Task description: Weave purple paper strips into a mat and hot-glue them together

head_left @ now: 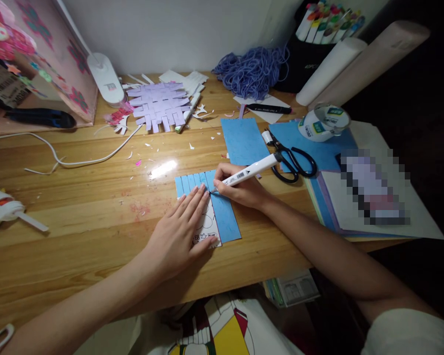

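Note:
My right hand (240,186) is closed round a white marker (253,169), its dark tip down on a blue paper sheet (225,217) beside the edge of a white card. Several dark parallel lines cross the sheet's upper left part. My left hand (183,227) lies flat with its fingers stretched out, pressing on the white card (208,224), which has small drawings such as a star and lies over the blue sheet. Part of the card is hidden under that hand.
Black scissors (294,160) and another blue sheet (244,140) lie beyond my right hand. Behind are a woven purple paper piece (159,106), blue yarn (251,71) and a tape roll (323,123). A glue gun (2,207) lies far left; stacked papers (358,197) lie right.

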A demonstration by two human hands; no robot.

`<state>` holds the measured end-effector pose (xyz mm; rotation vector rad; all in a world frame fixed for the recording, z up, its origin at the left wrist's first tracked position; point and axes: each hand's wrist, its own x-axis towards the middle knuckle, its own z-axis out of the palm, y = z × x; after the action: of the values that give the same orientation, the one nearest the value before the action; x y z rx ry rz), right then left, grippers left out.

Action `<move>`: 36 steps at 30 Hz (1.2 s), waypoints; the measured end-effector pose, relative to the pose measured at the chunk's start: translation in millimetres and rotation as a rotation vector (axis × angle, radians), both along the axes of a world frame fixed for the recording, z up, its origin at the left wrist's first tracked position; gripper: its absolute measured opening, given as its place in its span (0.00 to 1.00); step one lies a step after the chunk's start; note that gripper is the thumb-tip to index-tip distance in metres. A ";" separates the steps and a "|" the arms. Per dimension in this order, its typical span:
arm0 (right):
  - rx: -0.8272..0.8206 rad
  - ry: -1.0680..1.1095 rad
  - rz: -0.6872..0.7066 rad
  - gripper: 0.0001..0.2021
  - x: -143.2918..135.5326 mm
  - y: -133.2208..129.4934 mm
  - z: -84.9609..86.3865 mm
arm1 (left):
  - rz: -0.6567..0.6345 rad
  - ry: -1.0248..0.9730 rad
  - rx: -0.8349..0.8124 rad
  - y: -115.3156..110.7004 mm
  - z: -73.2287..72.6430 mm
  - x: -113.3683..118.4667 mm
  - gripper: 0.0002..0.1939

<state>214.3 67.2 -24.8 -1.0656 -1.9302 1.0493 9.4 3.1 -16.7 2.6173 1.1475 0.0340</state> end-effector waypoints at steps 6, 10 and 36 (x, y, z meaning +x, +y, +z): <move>0.008 -0.030 0.038 0.08 0.3 -0.9 1.9 | 0.003 -0.023 0.007 -0.7 0.6 0.3 0.40; 0.017 -0.048 0.108 0.08 0.8 -1.2 2.5 | 0.002 -0.014 -0.006 -0.3 0.7 0.7 0.40; 0.051 -0.089 0.349 0.07 2.0 -4.6 1.9 | -0.018 -0.034 0.033 -0.8 -4.1 -1.4 0.40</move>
<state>216.4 62.6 -22.8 -0.7746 -2.2571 1.1458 8.0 2.3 -20.8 2.6448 1.1214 0.0939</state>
